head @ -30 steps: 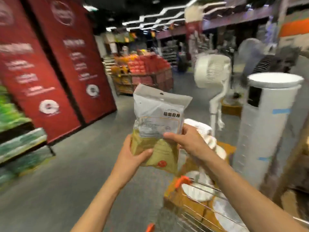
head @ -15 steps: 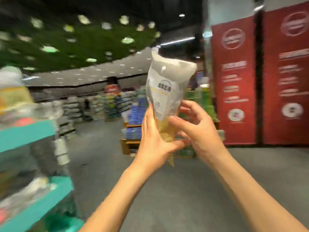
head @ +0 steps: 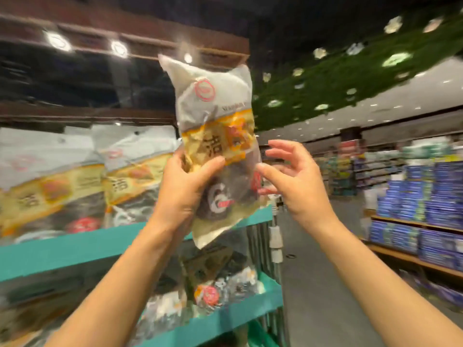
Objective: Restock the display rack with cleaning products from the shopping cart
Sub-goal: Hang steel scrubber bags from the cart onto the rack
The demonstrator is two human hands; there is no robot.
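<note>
A clear plastic product pack [head: 215, 136] with a yellow label band and a red round logo is held upright in front of me. My left hand [head: 183, 189] grips its lower half, thumb across the front. Just right of the pack, my right hand [head: 293, 181] has its fingers spread, only the fingertips near the pack's edge. The teal display rack [head: 75, 249] stands behind and to the left, with matching packs [head: 57, 181] lined up on its upper shelf. More packs [head: 208, 289] lie on the lower shelf. The shopping cart is out of view.
The rack's right end has metal uprights [head: 273, 236] beside a grey aisle floor [head: 313, 284]. A wooden shelf [head: 411, 224] stacked with blue boxes stands at the right. Dark wooden beams with spotlights hang overhead.
I have turned from the cart to face the teal rack. The pack has gone up with my left hand, and my right hand has let go and spread beside it.
</note>
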